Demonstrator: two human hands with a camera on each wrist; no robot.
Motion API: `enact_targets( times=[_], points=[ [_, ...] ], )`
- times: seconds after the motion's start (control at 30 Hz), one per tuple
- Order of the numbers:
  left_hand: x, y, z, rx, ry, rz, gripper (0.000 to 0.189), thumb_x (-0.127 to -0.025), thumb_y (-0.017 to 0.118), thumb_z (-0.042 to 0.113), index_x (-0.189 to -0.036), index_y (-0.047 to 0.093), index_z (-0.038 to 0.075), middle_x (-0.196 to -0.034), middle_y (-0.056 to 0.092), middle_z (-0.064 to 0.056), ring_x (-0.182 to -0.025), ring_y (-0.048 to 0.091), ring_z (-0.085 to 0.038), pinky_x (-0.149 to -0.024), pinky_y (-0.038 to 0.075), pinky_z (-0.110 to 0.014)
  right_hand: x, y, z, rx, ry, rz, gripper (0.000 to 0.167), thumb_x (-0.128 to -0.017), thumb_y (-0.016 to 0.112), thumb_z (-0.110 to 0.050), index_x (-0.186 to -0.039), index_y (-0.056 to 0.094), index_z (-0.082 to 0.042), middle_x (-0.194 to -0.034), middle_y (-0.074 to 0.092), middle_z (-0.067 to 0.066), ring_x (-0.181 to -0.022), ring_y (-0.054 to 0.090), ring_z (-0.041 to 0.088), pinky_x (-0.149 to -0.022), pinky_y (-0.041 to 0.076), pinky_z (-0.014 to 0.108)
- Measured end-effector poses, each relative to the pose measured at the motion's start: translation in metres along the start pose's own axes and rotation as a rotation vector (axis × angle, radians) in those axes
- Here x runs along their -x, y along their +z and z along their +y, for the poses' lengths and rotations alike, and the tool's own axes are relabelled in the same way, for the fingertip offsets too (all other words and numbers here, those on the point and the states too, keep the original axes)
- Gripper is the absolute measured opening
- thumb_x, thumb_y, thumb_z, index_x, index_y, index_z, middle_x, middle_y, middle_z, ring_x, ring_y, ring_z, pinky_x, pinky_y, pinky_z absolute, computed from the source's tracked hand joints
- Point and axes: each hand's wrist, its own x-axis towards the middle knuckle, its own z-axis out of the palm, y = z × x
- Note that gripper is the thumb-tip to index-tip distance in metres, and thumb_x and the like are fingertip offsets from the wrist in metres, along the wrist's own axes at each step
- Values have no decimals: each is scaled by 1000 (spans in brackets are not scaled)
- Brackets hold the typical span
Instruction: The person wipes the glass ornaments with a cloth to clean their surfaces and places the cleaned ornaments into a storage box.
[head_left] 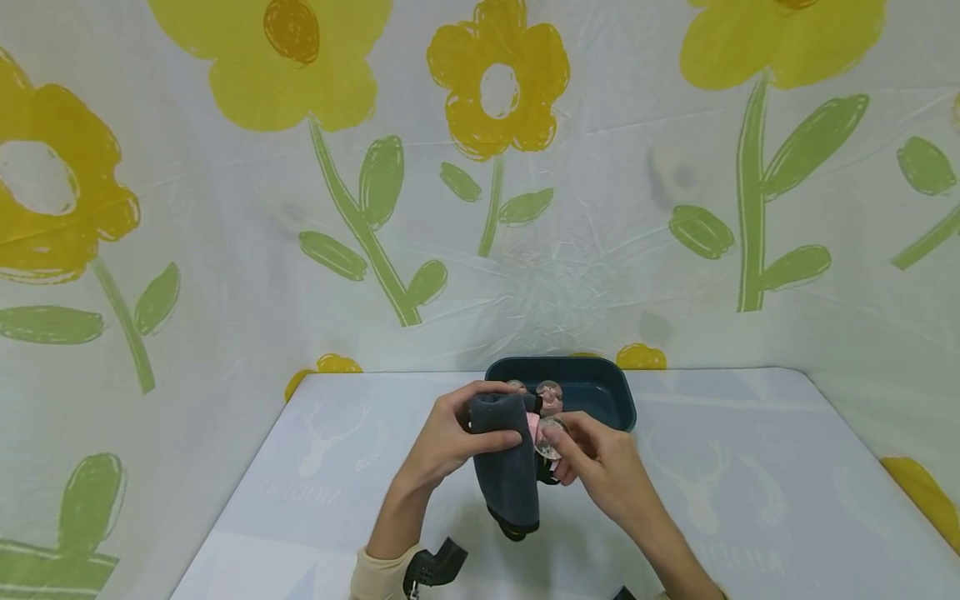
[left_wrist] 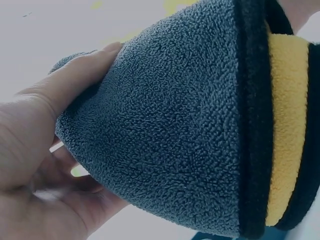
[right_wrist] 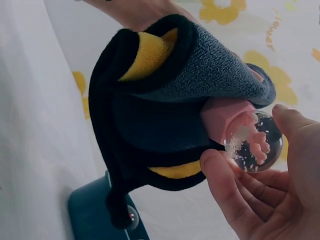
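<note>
A small snow globe (right_wrist: 256, 142) with a clear ball, a pink figure inside and a pink faceted base shows between my hands. My right hand (head_left: 611, 467) holds the ball between thumb and fingers. The base sits against a folded towel (head_left: 501, 471), grey-blue on one face and yellow on the other, with black edging. My left hand (head_left: 446, 437) grips this towel, thumb on the near side, and part of the base is hidden by the cloth. In the left wrist view the towel (left_wrist: 170, 120) hangs in a fold from the left hand.
A dark teal box (head_left: 618, 404) stands behind my hands near the table's back edge. Another globe (head_left: 550, 395) with a pink base is inside it, partly covered by the towel. The pale table (head_left: 315, 492) meets a flower-printed sheet (head_left: 600, 275) behind.
</note>
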Motion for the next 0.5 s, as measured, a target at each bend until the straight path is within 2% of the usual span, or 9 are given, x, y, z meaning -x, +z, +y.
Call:
enact_targets(
  times=[0.1,0.2,0.33,0.5],
  points=[
    [0,0,-1,6,13,5,48,-82,78,8,-127,63,14,-126,66,-8,-101,69,-21,-83,58,-35,0,0,0,-8,-5,0,30,-95,63,-36,-114,66,-13,-70,65,-2,-55,63,8,-58,56,24],
    [0,-1,-1,17,18,12,46,-83,77,9,-127,63,12,-125,66,-11,-99,69,-20,-83,58,-35,0,0,0,-4,-52,9,32,-94,65,-33,-118,65,-12,-73,65,-2,-57,63,7,-58,56,24],
    [1,-2,-1,34,18,24,44,-84,76,9,-127,62,9,-121,66,-14,-94,68,-19,-80,58,-37,0,-1,2,1,-208,27,39,-89,72,-26,-125,63,-13,-88,68,-2,-63,64,7,-59,57,24],
    [1,-4,0,37,17,33,43,-85,75,10,-126,62,8,-113,67,-18,-89,67,-18,-77,58,-38,0,-2,3,41,-407,44,53,-80,81,-15,-129,60,-19,-113,63,-1,-78,63,5,-64,57,21]
  ],
)
